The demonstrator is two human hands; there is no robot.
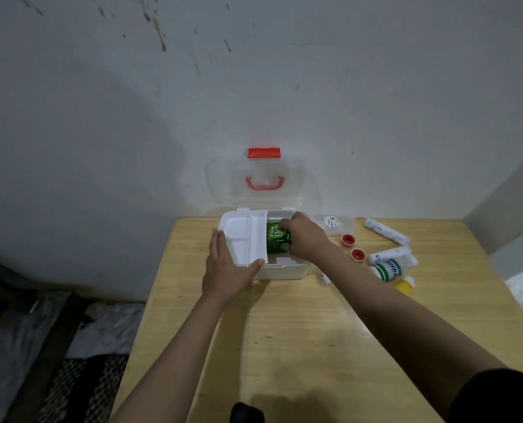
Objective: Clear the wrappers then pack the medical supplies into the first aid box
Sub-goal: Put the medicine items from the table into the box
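The right hand [303, 236] is reaching into the open first aid box [284, 270], its fingers curled down onto a green packet [277, 239] printed with white lettering; the packet is lying inside the box's right-hand portion, and whether the fingers are fully gripping it or only pressing on it cannot be told. The left hand [228, 270] is resting open against the box's near left corner, thumb lying along the front edge and fingers extending up the left side, touching the white divided tray [243, 236] that is sitting over the left part of the box. The clear lid [254, 184] is standing upright behind the box against the wall, carrying a red handle [264, 183] and a red latch [263, 152] at its top. The box is sitting at the far edge of a wooden table [299, 331]. To the right of the box, a flat clear packet with a round label [331, 222] is lying near the wall, two small red-centred rolls [353, 247] are sitting just beside the right forearm, rolled bandages in wrappers [386, 233] are lying farther right, and a white bottle with a green-striped label [388, 270] is lying on its side next to a yellow item [404, 285] that cannot be identified.
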